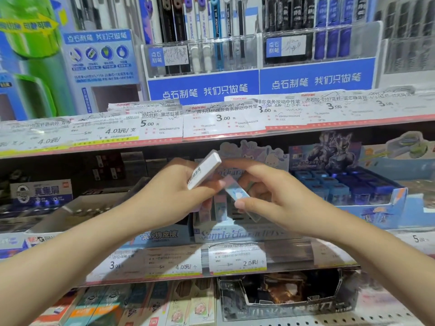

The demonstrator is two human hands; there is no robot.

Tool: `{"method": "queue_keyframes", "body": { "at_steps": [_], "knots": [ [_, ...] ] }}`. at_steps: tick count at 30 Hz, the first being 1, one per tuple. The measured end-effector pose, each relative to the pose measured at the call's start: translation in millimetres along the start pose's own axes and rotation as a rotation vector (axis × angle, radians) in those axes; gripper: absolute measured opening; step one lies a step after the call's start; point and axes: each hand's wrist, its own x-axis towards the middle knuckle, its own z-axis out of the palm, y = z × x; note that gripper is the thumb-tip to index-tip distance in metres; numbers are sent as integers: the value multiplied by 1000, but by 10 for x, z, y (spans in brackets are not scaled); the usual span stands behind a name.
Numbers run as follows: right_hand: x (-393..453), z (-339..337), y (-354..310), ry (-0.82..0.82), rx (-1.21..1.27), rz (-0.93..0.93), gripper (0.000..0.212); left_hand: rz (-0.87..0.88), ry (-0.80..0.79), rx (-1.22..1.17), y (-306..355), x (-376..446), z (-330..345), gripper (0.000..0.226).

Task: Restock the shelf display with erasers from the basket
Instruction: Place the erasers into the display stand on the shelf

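My left hand grips a white eraser with a barcode on its side, tilted up in front of the middle shelf. My right hand pinches a pale blue and pink eraser between thumb and fingers, just below the white one. Both hands hover over the open cartoon-character display box, where a few erasers stand upright. The basket is out of view.
The upper shelf carries pen racks above a price-tag strip. A blue box of sharpeners stands to the right, a grey-white box to the left. The lower shelf holds pencil packs and a dark display box.
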Motion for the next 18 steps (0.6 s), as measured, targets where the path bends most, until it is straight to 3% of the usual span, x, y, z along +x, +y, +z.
{"method": "queue_keyframes", "body": {
  "at_steps": [3,7,14,18],
  "knots": [
    [51,-56,113,95,96,58,41,116,17,259,-99,-13,-70,45],
    [153,-5,247,274,192,134,40,225,-121,558,-213,-20,-105,34],
    [286,169,352,358,148,203,46,168,-267,522,-228,-35,-83,35],
    [297,197,380,331,175,189,42,204,-269,515,-264,-12,-99,17]
  ]
}}
